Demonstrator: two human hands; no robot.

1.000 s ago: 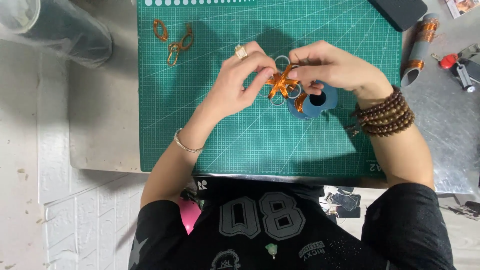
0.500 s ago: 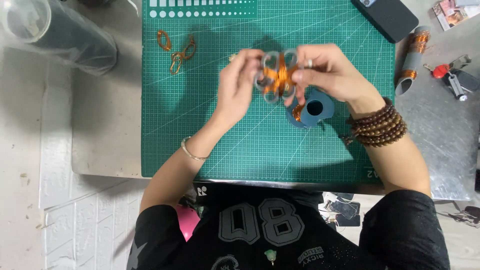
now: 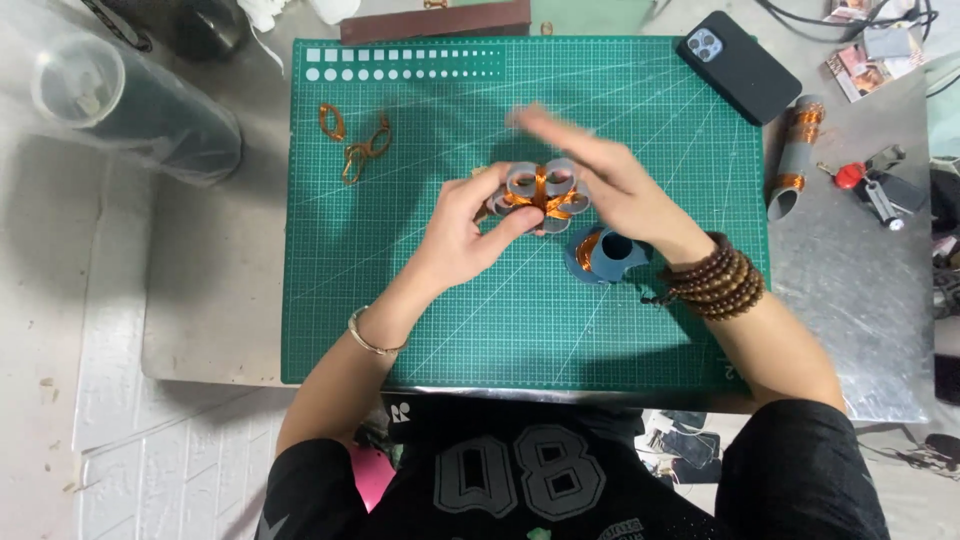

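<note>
Pinching a cluster of grey rings bound with copper tape [image 3: 541, 190] above the green cutting mat's [image 3: 420, 290] middle, the left hand [image 3: 462, 232] grips it; the right hand [image 3: 610, 185] lies flat and spread against it.

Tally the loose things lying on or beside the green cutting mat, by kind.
Black phone: 1
Grey tubes with copper-coloured bands, one on the mat, one beside it: 2
Clusters of copper-coloured rings: 1
Clear cylinder: 1
Bunch of keys: 1
Total: 6
</note>
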